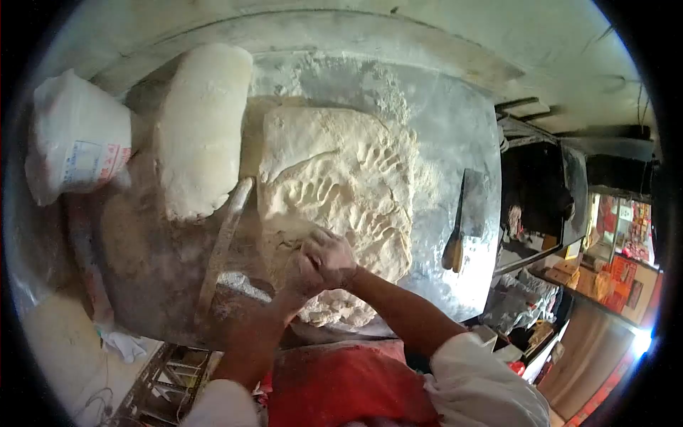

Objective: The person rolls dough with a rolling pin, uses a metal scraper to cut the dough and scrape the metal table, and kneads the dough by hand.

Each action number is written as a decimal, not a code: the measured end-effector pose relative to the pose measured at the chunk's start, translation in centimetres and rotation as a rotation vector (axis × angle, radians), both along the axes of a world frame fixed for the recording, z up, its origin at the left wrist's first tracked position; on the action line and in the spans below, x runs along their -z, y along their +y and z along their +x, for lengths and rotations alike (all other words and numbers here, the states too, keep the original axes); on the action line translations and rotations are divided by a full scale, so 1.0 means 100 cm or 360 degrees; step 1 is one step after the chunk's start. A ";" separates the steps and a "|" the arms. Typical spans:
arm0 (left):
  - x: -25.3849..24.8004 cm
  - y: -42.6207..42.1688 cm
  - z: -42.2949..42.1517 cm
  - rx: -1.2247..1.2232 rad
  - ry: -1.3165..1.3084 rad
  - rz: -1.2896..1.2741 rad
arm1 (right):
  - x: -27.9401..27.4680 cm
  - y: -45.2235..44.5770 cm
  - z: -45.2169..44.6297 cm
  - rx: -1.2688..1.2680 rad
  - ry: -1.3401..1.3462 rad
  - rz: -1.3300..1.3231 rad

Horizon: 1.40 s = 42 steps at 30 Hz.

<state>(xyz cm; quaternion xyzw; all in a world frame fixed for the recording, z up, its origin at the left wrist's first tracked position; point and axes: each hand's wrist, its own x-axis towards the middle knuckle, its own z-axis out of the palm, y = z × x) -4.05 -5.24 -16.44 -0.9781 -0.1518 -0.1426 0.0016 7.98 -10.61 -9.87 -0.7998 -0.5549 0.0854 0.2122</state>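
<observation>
A thick slab of pale dough lies on the floured metal worktop, its surface dented with several rows of knuckle-like marks. Both my hands come together over its near left part. My right hand is closed, its fingers curled against the left one. Beside and partly under it, my left hand is also closed. The hands look pressed down on or just above the dough; the exact contact is hidden. Left of the slab rests a long, smooth loaf of dough. A flour-dusted wooden stick lies near my left wrist.
A knife with a dark blade and wooden handle lies on the metal worktop to the right. A white plastic-covered container with printing stands at the far left. Beyond the right edge are a dark metal frame and cluttered bags.
</observation>
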 end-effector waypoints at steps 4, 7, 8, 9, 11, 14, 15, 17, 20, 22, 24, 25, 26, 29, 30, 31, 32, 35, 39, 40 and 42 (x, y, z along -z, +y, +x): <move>0.012 -0.003 -0.013 -0.0075 0.0258 -0.0745 | 0.006 0.005 0.011 -0.0380 0.0308 0.0048; -0.019 0.012 0.007 0.0054 -0.0433 -0.1432 | -0.028 0.014 0.008 -0.0176 0.0461 0.0190; -0.032 0.005 0.011 0.0080 -0.0442 -0.1411 | -0.037 0.011 0.010 -0.0041 0.0660 0.0140; -0.043 -0.004 0.015 0.0205 -0.0359 -0.1592 | -0.056 0.002 0.011 -0.0028 0.0648 0.0163; -0.055 -0.026 0.017 0.0439 -0.0151 -0.1968 | -0.096 -0.032 0.010 0.0458 0.1096 -0.0104; -0.047 -0.059 0.048 0.0672 0.0049 -0.2381 | -0.064 -0.112 0.033 0.0211 0.0789 -0.0022; -0.043 -0.069 0.065 0.0529 0.0127 -0.2108 | -0.043 -0.124 0.039 0.0204 0.0520 0.0152; -0.051 -0.093 0.051 0.0204 0.0355 -0.1572 | -0.053 -0.128 0.037 0.0210 0.0613 0.0134; -0.030 -0.093 0.065 0.0364 -0.0002 -0.1265 | -0.060 -0.103 0.051 0.0235 0.0304 0.0486; -0.113 -0.054 0.101 0.0857 0.0034 -0.0982 | -0.087 -0.080 0.072 0.0423 0.1122 -0.0119; -0.158 -0.010 0.134 0.0687 0.0253 -0.1195 | -0.130 -0.043 0.101 0.0380 0.1044 -0.0088; -0.159 0.007 0.143 0.0519 0.0477 -0.1428 | -0.137 -0.027 0.113 0.0358 0.0972 -0.0075; -0.128 0.016 0.145 0.0458 0.0223 -0.1474 | -0.123 -0.014 0.113 0.0353 0.0989 -0.0087; -0.005 0.010 0.136 -0.0009 -0.0983 -0.2227 | -0.055 0.008 0.113 0.0258 0.0339 0.0366; 0.002 0.023 0.149 -0.0036 -0.0986 -0.2236 | -0.036 0.010 0.121 0.0162 0.0202 0.0487; -0.008 0.033 0.154 0.0045 -0.0844 -0.1793 | -0.022 0.007 0.124 0.0056 0.0084 0.0595; -0.033 0.029 0.133 0.0126 -0.0620 -0.1391 | -0.028 0.010 0.124 0.0101 0.0203 0.0627; 0.057 0.023 0.147 0.0119 -0.0713 -0.1605 | -0.036 0.016 0.139 -0.0002 0.0127 0.0403; -0.072 0.052 0.156 0.0260 -0.0494 -0.0842 | -0.044 0.017 0.140 0.0106 0.0431 0.0125; -0.084 0.063 0.157 0.0234 -0.0049 -0.1545 | -0.060 0.022 0.145 0.0250 0.0890 0.0100; -0.196 0.101 0.187 0.0130 0.1271 -0.1663 | -0.105 0.030 0.174 0.0523 0.1482 -0.0046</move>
